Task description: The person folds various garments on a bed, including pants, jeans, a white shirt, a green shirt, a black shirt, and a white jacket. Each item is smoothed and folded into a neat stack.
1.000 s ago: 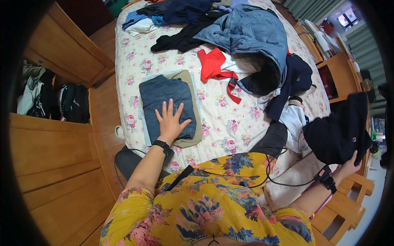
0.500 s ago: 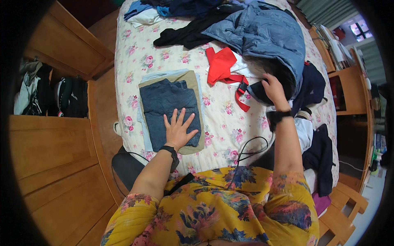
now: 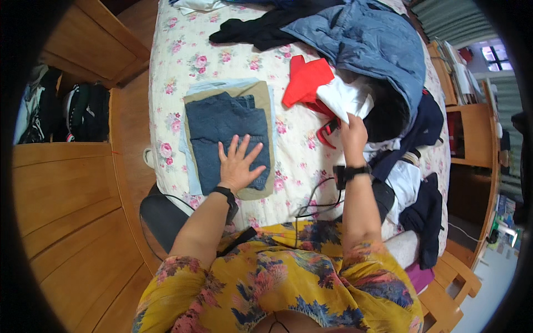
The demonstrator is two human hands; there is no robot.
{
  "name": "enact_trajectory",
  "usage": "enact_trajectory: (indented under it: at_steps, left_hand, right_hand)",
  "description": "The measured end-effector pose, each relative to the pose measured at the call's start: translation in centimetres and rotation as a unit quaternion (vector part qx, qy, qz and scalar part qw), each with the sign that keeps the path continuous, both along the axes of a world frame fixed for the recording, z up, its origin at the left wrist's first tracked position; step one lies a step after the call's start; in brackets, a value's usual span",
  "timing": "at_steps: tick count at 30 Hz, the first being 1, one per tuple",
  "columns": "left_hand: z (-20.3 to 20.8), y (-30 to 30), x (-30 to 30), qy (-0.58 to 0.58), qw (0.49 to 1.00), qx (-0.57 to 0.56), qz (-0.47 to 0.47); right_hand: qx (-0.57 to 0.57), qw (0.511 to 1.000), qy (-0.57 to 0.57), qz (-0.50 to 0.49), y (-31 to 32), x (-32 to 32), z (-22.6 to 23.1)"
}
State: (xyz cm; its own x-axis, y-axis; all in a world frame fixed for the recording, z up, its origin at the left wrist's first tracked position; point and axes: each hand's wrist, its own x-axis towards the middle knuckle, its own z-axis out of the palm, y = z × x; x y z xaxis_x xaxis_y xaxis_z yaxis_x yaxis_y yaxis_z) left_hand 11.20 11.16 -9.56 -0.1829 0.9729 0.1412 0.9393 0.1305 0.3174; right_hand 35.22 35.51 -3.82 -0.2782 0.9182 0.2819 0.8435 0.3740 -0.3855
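Observation:
My left hand (image 3: 240, 164) lies flat with its fingers spread on folded dark blue denim clothing (image 3: 222, 122). That piece rests on a khaki folded garment (image 3: 263, 102), with light blue cloth (image 3: 205, 87) showing beneath. On the right, my right hand (image 3: 354, 136) pinches the corner of a white cloth (image 3: 340, 100), which is lifted a little. A red cloth (image 3: 306, 77) with a strap and a dark buckle lies beside the white one, partly under it. Just beyond my right hand is a blue-grey puffer jacket (image 3: 383, 50) with a dark lining.
The bed has a floral sheet (image 3: 222, 66). A black garment (image 3: 250, 30) spreads at the far side; dark and white clothes (image 3: 425, 216) are heaped at the right edge. An open wooden wardrobe (image 3: 72, 172) stands left. A black cable (image 3: 316, 205) hangs from my right wrist.
My right hand has moved left and nearer from the jacket's edge and now holds the white cloth, pulled partly over the red one. My left hand stays on the denim.

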Motion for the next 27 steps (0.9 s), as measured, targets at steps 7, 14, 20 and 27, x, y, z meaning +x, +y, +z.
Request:
enact_trajectory:
  at_steps: [7,14,20,27]
  left_hand:
    - [0.7,0.2,0.2,0.039,0.999,-0.022,0.006]
    - [12.4,-1.4,1.5,-0.359,0.914,-0.102,-0.161]
    - [18.7,-9.5,6.9,-0.296,0.923,-0.091,-0.228]
    - [19.5,-13.6,5.1,-0.344,0.924,-0.048,-0.162]
  right_hand:
    - [-0.017,0.990,0.138,0.039,-14.5,6.1,9.3]
    - [-0.125,0.958,0.145,0.214,-25.3,3.2,13.6]
    - [-0.221,0.917,0.136,0.301,-27.3,0.8,13.0]
    - [-0.228,0.903,0.187,0.312,-18.6,2.5,10.8]
